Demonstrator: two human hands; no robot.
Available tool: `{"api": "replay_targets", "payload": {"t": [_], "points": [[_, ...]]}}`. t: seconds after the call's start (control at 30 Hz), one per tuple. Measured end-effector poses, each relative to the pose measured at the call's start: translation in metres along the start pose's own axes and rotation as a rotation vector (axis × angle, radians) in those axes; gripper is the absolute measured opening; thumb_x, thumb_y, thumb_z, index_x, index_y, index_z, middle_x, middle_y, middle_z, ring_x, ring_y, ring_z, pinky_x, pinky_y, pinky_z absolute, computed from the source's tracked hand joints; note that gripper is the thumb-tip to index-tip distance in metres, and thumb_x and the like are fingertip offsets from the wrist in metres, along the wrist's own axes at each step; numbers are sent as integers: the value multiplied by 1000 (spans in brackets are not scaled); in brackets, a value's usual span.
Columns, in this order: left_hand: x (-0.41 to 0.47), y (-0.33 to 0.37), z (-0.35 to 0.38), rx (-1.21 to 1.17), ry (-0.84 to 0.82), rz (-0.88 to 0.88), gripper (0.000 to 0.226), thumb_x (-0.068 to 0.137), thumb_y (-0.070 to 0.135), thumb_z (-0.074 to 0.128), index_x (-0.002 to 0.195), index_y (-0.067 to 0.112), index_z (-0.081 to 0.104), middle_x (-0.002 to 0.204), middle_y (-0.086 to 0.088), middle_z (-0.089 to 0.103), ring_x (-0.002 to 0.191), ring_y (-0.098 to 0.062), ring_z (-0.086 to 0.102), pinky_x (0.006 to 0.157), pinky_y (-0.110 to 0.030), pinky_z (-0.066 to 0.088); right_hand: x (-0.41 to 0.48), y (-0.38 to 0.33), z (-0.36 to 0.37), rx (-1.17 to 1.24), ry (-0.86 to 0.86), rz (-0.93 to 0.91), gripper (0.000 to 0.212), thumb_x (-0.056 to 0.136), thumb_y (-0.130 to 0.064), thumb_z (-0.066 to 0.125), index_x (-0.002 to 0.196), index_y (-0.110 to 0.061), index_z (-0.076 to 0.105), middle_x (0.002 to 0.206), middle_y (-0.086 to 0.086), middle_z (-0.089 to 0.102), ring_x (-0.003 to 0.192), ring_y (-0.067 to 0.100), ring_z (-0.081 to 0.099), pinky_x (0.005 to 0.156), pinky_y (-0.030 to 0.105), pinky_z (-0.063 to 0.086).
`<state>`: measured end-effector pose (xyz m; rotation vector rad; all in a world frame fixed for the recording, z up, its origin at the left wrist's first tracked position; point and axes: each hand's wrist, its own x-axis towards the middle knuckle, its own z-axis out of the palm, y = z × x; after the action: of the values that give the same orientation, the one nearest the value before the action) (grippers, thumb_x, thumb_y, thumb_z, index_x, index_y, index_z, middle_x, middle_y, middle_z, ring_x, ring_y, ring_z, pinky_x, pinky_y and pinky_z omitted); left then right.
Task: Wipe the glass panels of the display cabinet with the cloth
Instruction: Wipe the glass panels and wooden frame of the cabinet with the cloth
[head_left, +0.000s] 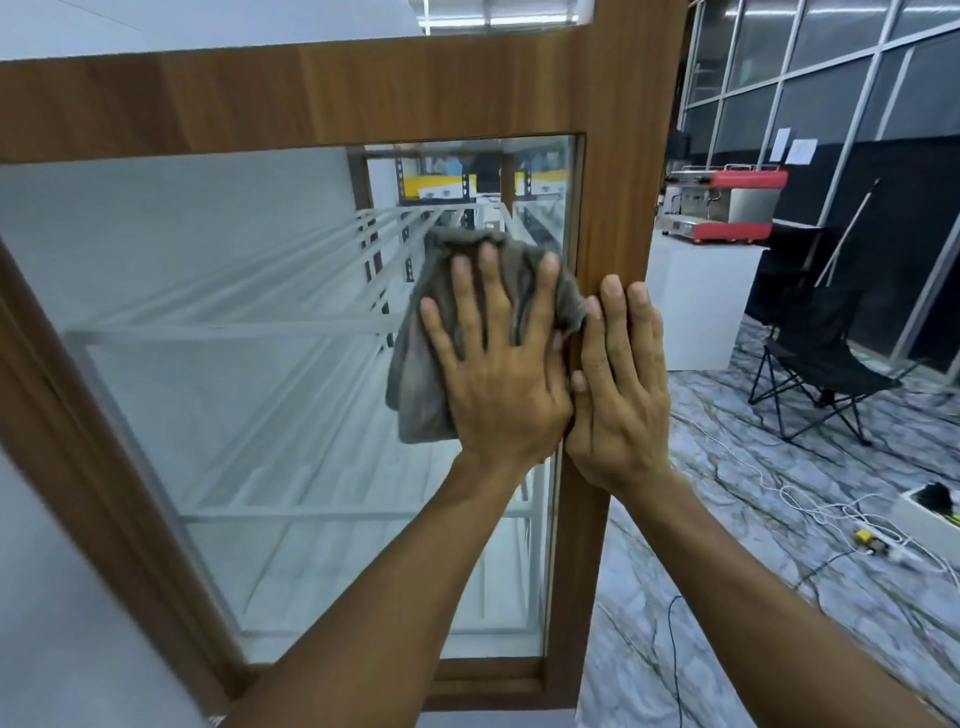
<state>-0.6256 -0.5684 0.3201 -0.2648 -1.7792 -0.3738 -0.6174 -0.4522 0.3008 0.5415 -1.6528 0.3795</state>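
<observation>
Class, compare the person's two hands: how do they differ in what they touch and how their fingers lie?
The left hand presses the grey cloth against the glass panel; the right hand rests bare on the wooden frame. The left hand's fingers are spread; the right hand's lie close together. Both are flat, fingers pointing up.

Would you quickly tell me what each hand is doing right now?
Left hand: open, straight fingers pressing the grey cloth against the glass panel.
Right hand: open, flat on the wooden frame.
</observation>
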Motion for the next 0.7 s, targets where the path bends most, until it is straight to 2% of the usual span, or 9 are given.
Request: {"api": "replay_targets", "payload": {"t": [0.07, 0.17, 0.23, 0.3, 0.37, 0.53, 0.63, 0.7], "points": [[-25, -13, 5, 14, -33, 101, 59, 109, 41, 36, 163, 25, 18, 169, -13, 13, 161, -31, 1, 128, -60, 3, 0, 2, -1, 8, 1, -19, 52, 102, -9, 36, 152, 7, 32, 160, 21, 31, 159, 25, 5, 120, 68, 27], [-48, -29, 6, 80, -65, 194, 60, 108, 43, 40, 162, 29, 18, 169, -10, 16, 161, -26, -1, 128, -59, 4, 0, 3, -1, -6, 19, -33, 52, 104, -10, 32, 154, 6, 30, 166, 13, 16, 158, 27, 6, 122, 67, 24], [-42, -26, 5, 62, -52, 162, 62, 107, 44, 42, 162, 31, 18, 170, -8, 13, 161, -26, -1, 128, -58, 4, 0, -2, 2, -66, 37, -11, 52, 105, -13, 30, 154, 5, 30, 168, 13, 16, 158, 27, 5, 123, 67, 20], [-36, -29, 3, 49, -31, 150, 63, 106, 45, 43, 162, 30, 20, 170, -7, 12, 161, -26, 0, 128, -58, 4, -1, -12, 6, -130, 60, 45, 52, 106, -15, 27, 153, 6, 32, 163, 22, 29, 158, 27, 3, 124, 66, 13], [-35, -43, 0, 49, -10, 134, 62, 105, 45, 42, 161, 29, 23, 169, -7, 13, 161, -27, 1, 128, -59, 4, -2, -27, 12, -152, 77, 71, 51, 106, -13, 27, 152, 7, 34, 159, 27, 34, 158, 26, 0, 126, 62, 7], [-31, -83, -14, 93, -8, 84, 58, 108, 45, 29, 162, 27, 16, 170, -2, 7, 161, -26, -3, 127, -61, 6, 2, -63, 40, -165, 15, 5, 50, 108, -20, 38, 155, -1, 37, 162, 19, 29, 159, 24, -6, 129, 53, -2], [-31, -102, -23, 96, -6, 63, 58, 108, 44, 30, 162, 25, 18, 170, -4, 9, 161, -26, -2, 127, -62, 5, 6, -78, 57, -101, -59, 3, 51, 109, -21, 38, 155, 0, 36, 164, 25, 28, 158, 24, -9, 129, 52, -3], [-30, -115, -29, 78, 0, 31, 57, 108, 44, 30, 162, 25, 23, 169, -10, 14, 161, -28, 2, 127, -62, 5, 6, -84, 64, -91, -82, 22, 51, 111, -24, 32, 156, -1, 33, 166, 21, 20, 158, 24, -9, 128, 54, -3]]}}
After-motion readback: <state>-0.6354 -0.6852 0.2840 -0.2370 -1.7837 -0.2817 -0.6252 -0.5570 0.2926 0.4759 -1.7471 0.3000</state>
